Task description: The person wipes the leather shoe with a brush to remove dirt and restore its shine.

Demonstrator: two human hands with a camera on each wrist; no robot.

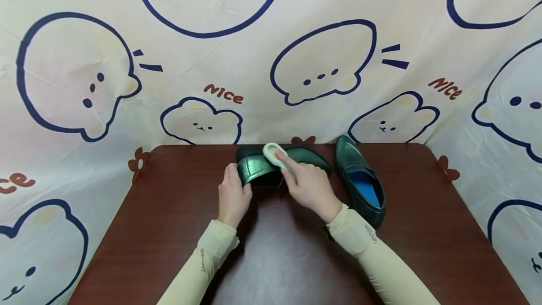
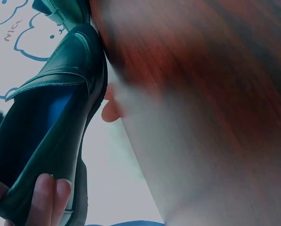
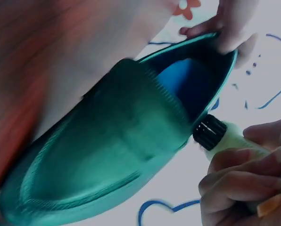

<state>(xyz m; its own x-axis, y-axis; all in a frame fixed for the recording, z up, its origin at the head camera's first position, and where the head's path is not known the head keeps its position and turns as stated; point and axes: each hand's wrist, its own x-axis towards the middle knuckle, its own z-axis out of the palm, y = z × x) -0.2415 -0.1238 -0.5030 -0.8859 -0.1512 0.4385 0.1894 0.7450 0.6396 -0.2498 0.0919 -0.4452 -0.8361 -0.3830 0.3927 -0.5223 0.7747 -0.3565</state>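
A dark green loafer [image 1: 256, 166] is tipped on its side near the table's far edge, toe to the right, its opening facing me. My left hand [image 1: 234, 195] grips its heel, thumb in the opening and fingers [image 2: 44, 200] on the outer side. With my right hand [image 1: 312, 187] I hold a small pale brush [image 1: 274, 154] over the upward side of the shoe. Dark bristles [image 3: 210, 132] meet the shoe's side just below the opening rim in the right wrist view. A blue insole [image 3: 176, 80] shows inside.
The matching green loafer [image 1: 353, 156] stands upright at the right, toe toward the back, close to the held shoe's toe. Both are on a brown wooden table [image 1: 169, 211]. A printed cloth [image 1: 254, 60] hangs behind the table and along both sides.
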